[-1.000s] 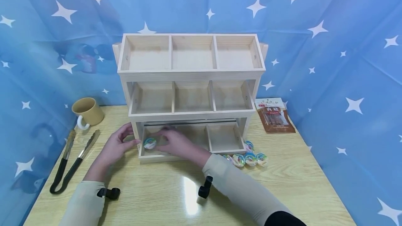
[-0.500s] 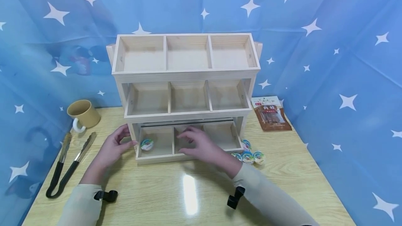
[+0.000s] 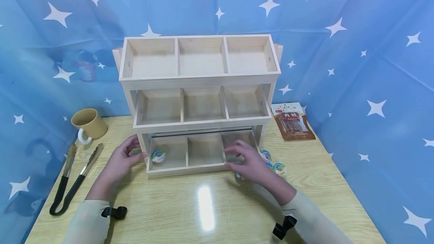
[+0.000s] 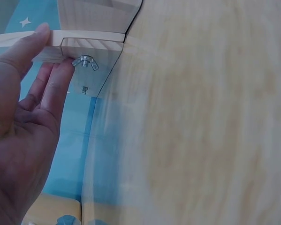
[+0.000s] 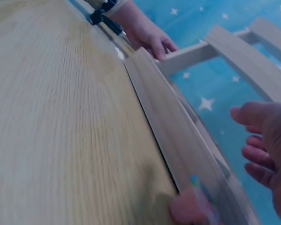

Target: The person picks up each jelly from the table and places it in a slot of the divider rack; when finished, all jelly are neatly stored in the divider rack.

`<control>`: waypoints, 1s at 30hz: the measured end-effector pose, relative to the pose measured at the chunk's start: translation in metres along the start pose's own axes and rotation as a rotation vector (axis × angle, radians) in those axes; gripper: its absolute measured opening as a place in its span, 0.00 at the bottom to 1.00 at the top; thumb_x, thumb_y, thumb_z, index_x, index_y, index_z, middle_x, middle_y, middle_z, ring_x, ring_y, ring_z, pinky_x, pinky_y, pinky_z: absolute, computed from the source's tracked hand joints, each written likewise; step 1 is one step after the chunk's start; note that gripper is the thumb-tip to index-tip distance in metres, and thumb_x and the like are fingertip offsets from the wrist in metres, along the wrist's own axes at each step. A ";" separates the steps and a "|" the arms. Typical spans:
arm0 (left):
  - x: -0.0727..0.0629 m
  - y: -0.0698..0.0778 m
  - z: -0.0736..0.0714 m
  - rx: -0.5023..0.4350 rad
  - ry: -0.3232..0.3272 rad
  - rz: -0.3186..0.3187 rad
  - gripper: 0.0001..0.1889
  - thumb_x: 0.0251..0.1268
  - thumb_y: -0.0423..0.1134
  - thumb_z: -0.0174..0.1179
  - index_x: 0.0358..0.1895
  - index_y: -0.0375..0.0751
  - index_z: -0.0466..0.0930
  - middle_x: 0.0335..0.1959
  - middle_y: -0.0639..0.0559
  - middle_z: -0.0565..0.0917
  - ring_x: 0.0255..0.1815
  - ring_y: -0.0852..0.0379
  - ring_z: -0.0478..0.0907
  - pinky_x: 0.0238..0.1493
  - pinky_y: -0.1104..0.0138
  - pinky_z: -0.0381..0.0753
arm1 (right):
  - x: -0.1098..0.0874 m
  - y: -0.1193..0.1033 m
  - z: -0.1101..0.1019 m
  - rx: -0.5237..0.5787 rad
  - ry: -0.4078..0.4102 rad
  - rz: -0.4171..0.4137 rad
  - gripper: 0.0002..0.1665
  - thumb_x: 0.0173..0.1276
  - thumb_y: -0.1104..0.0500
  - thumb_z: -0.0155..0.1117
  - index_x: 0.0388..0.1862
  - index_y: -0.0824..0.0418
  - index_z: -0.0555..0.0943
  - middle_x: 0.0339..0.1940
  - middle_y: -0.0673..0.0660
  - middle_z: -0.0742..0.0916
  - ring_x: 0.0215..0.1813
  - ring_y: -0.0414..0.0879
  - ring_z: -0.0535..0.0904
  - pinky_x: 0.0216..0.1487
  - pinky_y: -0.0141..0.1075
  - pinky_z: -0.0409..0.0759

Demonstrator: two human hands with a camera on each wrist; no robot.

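A three-tier wooden shelf point(image 3: 200, 82) with divided trays stands at the back of the table. My left hand point(image 3: 124, 158) grips its lower left side; in the left wrist view the thumb lies on a wooden rail point(image 4: 91, 35) and the fingers are beneath, beside a wing nut point(image 4: 85, 61). One small jelly cup point(image 3: 158, 156) with a printed lid sits in the left compartment of the bottom tray point(image 3: 200, 169). My right hand point(image 3: 249, 161), fingers loosely bent and holding nothing, is over that tray's right end. Several jelly cups point(image 3: 280, 168) lie just right of it, partly hidden by the hand.
At the left are a tan mug point(image 3: 90, 124) with a white handle and black-handled tongs point(image 3: 72, 187). A brown snack packet point(image 3: 293, 122) lies right of the shelf. A blue star-patterned cloth point(image 3: 356, 67) hangs behind the table.
My right hand has let go of the jelly cup in the left compartment and moved rightward across the bottom tray. My left hand stays at the shelf's side.
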State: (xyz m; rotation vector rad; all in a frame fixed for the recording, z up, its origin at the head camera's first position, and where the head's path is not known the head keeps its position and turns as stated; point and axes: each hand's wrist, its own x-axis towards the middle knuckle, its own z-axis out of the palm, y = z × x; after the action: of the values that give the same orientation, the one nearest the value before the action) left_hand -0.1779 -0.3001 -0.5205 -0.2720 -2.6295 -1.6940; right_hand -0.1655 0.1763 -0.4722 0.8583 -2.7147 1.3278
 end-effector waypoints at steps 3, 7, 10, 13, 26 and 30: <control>0.001 -0.002 0.001 -0.001 -0.002 0.001 0.39 0.77 0.38 0.73 0.86 0.44 0.66 0.68 0.38 0.83 0.64 0.66 0.78 0.72 0.43 0.73 | -0.014 0.010 -0.011 -0.017 0.050 0.009 0.27 0.66 0.65 0.84 0.63 0.59 0.88 0.57 0.57 0.87 0.55 0.58 0.85 0.51 0.49 0.90; 0.002 -0.003 0.001 0.011 -0.003 0.000 0.38 0.78 0.39 0.73 0.86 0.45 0.66 0.69 0.39 0.84 0.64 0.65 0.78 0.69 0.54 0.77 | -0.032 0.025 -0.028 -0.057 0.105 0.012 0.27 0.65 0.66 0.85 0.62 0.59 0.89 0.57 0.54 0.87 0.53 0.59 0.85 0.52 0.50 0.91; 0.001 -0.001 0.000 0.009 -0.004 -0.001 0.38 0.78 0.38 0.73 0.86 0.46 0.66 0.68 0.40 0.84 0.65 0.64 0.78 0.68 0.57 0.77 | -0.045 0.036 -0.040 -0.104 0.142 0.009 0.26 0.65 0.67 0.85 0.61 0.58 0.89 0.56 0.54 0.87 0.50 0.57 0.85 0.49 0.48 0.89; 0.000 0.002 0.000 0.006 -0.004 -0.002 0.39 0.78 0.37 0.73 0.86 0.45 0.66 0.68 0.38 0.84 0.64 0.63 0.78 0.66 0.62 0.79 | -0.057 0.044 -0.050 -0.153 0.168 0.009 0.26 0.64 0.67 0.86 0.60 0.59 0.89 0.54 0.56 0.87 0.48 0.55 0.84 0.47 0.47 0.88; 0.000 -0.001 -0.001 -0.006 -0.004 -0.003 0.38 0.77 0.37 0.73 0.85 0.43 0.67 0.68 0.36 0.83 0.64 0.60 0.79 0.57 0.72 0.83 | -0.091 0.061 -0.080 -0.278 0.151 0.070 0.30 0.65 0.65 0.86 0.65 0.62 0.87 0.57 0.55 0.85 0.52 0.55 0.81 0.48 0.48 0.85; 0.001 -0.001 0.000 -0.009 -0.004 -0.001 0.38 0.77 0.37 0.73 0.85 0.42 0.67 0.68 0.36 0.84 0.63 0.64 0.79 0.57 0.72 0.83 | -0.100 0.065 -0.087 -0.285 0.106 0.117 0.32 0.66 0.64 0.85 0.67 0.64 0.85 0.58 0.59 0.84 0.55 0.58 0.82 0.52 0.53 0.85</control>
State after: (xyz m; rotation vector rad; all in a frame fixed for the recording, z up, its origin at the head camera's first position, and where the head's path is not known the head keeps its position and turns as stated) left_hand -0.1787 -0.3006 -0.5211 -0.2746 -2.6253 -1.7080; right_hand -0.1313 0.3192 -0.4868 0.5955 -2.8114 0.9352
